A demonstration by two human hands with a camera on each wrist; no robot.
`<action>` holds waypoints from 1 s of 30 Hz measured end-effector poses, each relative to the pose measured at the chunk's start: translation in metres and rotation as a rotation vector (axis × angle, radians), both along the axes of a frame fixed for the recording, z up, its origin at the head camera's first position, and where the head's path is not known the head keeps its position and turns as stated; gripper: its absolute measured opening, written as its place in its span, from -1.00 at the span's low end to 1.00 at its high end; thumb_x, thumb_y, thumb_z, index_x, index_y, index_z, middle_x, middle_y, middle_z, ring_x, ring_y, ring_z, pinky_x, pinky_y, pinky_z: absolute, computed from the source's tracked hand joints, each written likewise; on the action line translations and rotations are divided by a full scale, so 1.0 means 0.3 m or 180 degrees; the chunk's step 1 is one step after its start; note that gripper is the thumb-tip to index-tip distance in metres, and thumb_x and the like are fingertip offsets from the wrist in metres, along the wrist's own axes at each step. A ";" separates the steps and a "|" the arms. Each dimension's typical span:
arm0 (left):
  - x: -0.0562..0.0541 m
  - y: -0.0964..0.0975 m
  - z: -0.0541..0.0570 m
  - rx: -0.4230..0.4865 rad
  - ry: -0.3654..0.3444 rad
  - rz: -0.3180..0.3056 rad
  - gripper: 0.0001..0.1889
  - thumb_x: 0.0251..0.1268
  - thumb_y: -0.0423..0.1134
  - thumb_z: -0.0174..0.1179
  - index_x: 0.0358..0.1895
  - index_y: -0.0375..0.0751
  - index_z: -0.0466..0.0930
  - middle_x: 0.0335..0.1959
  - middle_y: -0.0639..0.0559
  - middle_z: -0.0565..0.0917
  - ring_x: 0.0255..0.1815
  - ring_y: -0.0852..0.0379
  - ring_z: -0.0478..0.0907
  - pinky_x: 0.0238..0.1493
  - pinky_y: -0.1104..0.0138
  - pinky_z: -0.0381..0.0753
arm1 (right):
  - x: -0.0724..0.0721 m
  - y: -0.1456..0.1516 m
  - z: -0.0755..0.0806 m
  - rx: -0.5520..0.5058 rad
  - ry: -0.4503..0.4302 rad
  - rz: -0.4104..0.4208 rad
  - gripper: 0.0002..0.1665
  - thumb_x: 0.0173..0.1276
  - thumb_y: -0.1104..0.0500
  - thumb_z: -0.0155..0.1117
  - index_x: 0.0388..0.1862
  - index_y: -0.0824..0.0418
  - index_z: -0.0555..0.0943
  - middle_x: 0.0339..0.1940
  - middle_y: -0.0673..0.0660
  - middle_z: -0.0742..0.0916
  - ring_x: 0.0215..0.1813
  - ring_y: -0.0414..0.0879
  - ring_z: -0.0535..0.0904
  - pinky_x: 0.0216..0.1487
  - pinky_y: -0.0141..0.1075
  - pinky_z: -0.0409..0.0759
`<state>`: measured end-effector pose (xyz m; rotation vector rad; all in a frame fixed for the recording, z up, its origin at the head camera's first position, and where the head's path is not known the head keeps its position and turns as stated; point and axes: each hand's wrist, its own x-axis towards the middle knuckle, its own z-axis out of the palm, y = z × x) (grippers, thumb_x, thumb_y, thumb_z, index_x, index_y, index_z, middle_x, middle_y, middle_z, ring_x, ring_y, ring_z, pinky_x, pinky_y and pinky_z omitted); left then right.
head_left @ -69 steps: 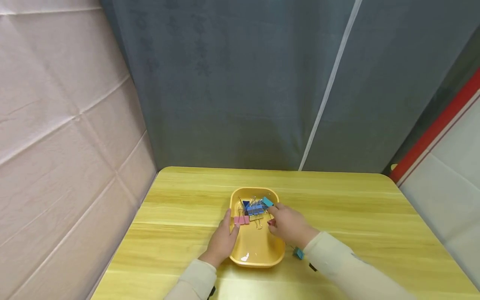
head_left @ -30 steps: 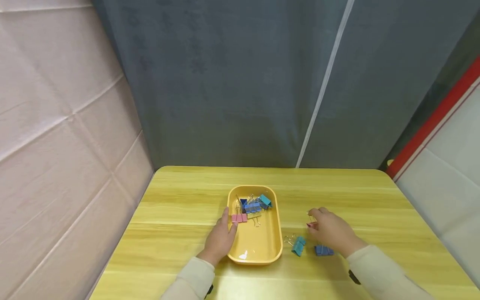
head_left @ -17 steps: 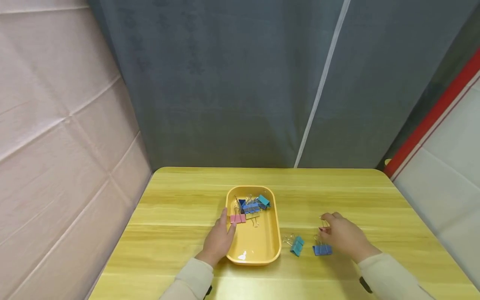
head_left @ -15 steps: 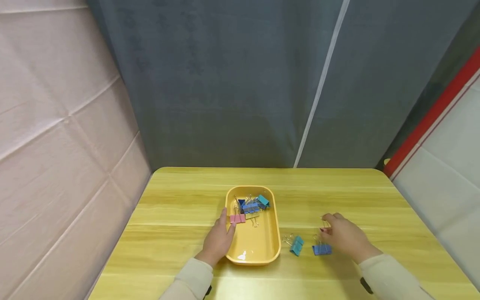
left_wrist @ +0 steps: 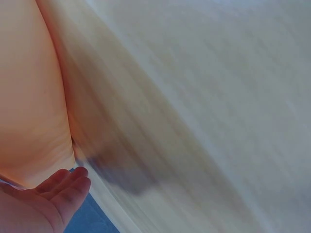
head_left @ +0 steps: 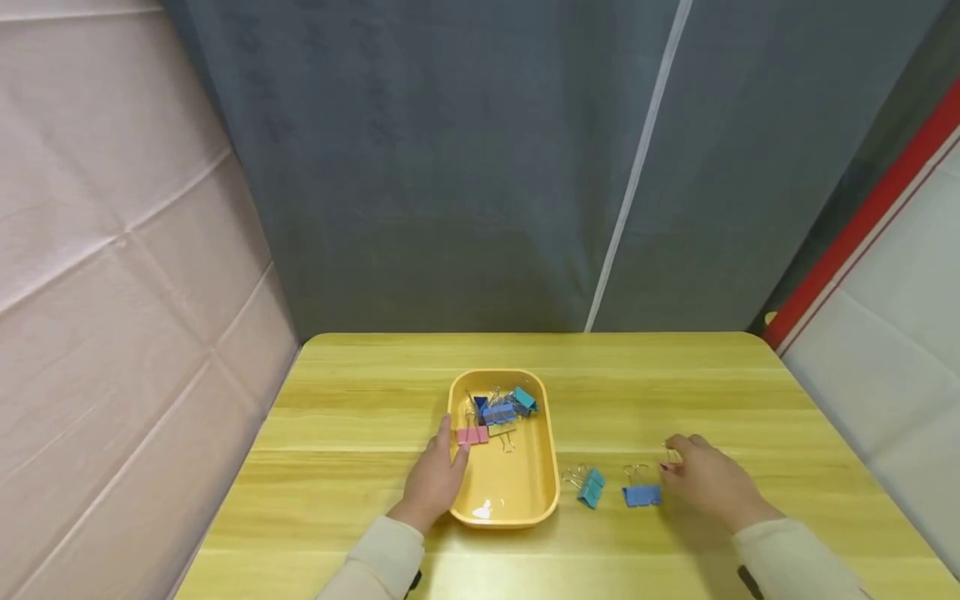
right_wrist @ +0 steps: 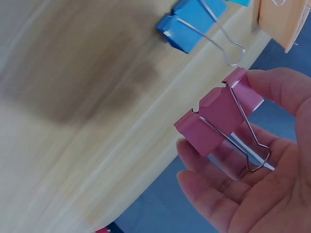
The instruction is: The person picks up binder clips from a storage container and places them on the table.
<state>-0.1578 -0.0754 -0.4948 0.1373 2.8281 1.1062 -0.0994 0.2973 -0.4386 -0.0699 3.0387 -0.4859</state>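
Note:
My left hand [head_left: 435, 479] rests against the left side of the yellow tray [head_left: 555, 467], fingers straight along the wall and thumb at the rim. In the left wrist view, the left hand's fingertips [left_wrist: 73, 187] touch the tray's outer wall. My right hand [head_left: 708, 479] is over the table to the right of the tray. It pinches a pink binder clip [right_wrist: 218, 114] between thumb and fingers, wire handles toward the palm. Beside it on the table lie a blue binder clip [head_left: 642, 496] and a teal binder clip [head_left: 591, 488].
Several binder clips sit in the tray's far half, including a pink one [head_left: 472, 435], a yellow one [head_left: 502, 430], a blue one [head_left: 499, 414] and a teal one [head_left: 524, 398]. A grey curtain [head_left: 450, 167] hangs behind the wooden table [head_left: 360, 400].
My right hand has left the tray and moved right over the table with the pink clip. The blue clip on the table has come into view. My left hand stays at the tray.

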 end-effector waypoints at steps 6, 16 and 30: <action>0.000 -0.001 0.005 0.0004 -0.0036 0.0009 -0.32 0.52 -0.03 -0.09 0.54 -0.22 -0.08 0.35 -0.40 0.34 0.27 -0.40 0.36 0.27 -0.20 0.35 | 0.010 0.025 -0.016 -0.0014 -0.0116 -0.0026 -0.51 0.25 0.17 0.31 0.05 0.47 0.51 -0.13 0.38 0.61 -0.30 0.01 0.65 -0.29 -0.01 0.68; -0.004 -0.015 0.003 -0.0052 -0.0020 0.0058 -0.32 0.52 -0.02 -0.09 0.54 -0.20 -0.09 0.35 -0.41 0.33 0.27 -0.39 0.37 0.25 -0.20 0.37 | 0.009 0.040 -0.046 0.0048 -0.0249 -0.0035 -0.48 0.24 0.15 0.30 0.06 0.49 0.51 -0.18 0.30 0.63 -0.31 -0.02 0.61 -0.23 0.03 0.67; 0.002 -0.003 0.003 -0.0025 -0.0034 -0.0003 -0.31 0.51 -0.02 -0.08 0.54 -0.23 -0.09 0.35 -0.40 0.34 0.27 -0.39 0.37 0.25 -0.20 0.37 | 0.052 0.072 -0.114 -0.0014 -0.0325 -0.0072 -0.50 0.23 0.19 0.28 0.07 0.47 0.50 -0.23 0.21 0.60 -0.33 -0.09 0.57 -0.26 -0.03 0.69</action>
